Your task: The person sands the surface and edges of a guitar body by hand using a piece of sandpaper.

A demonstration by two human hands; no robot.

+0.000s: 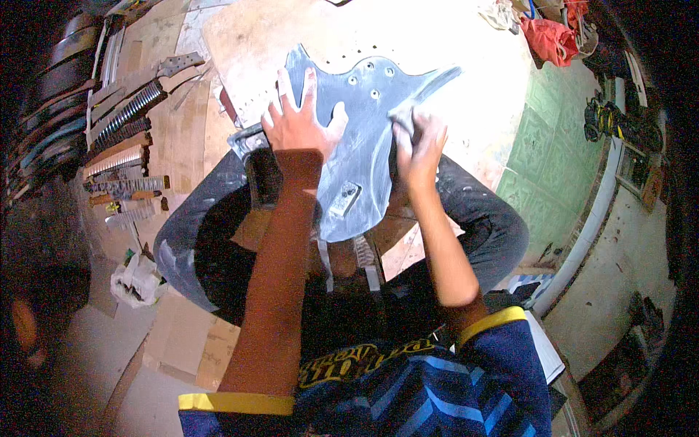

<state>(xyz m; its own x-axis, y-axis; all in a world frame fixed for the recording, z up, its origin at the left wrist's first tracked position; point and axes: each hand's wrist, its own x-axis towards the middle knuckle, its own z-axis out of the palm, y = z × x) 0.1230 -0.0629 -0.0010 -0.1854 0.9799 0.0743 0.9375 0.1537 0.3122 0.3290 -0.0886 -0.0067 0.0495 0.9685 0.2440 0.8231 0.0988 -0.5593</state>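
A dusty grey-blue guitar body point(353, 146) lies across the space between my bent legs, with several holes near its upper edge and a rectangular cavity lower down. My left hand point(298, 125) rests on its upper left part, fingers spread, palm down. My right hand point(422, 146) pinches a small grey folded piece point(403, 119), perhaps abrasive paper, against the body's curved right edge. A dark support point(258, 164) shows partly under the body's left side; the rest of it is hidden.
Guitar necks point(142, 105) and stacked dark pieces point(58, 80) lie at the left, near a whitish bag point(135, 277) and cardboard point(186, 335). A pale board point(233, 33) spreads ahead of me. Red bags point(546, 40), green tiles point(539, 146) and a long white pipe point(582, 240) are at the right.
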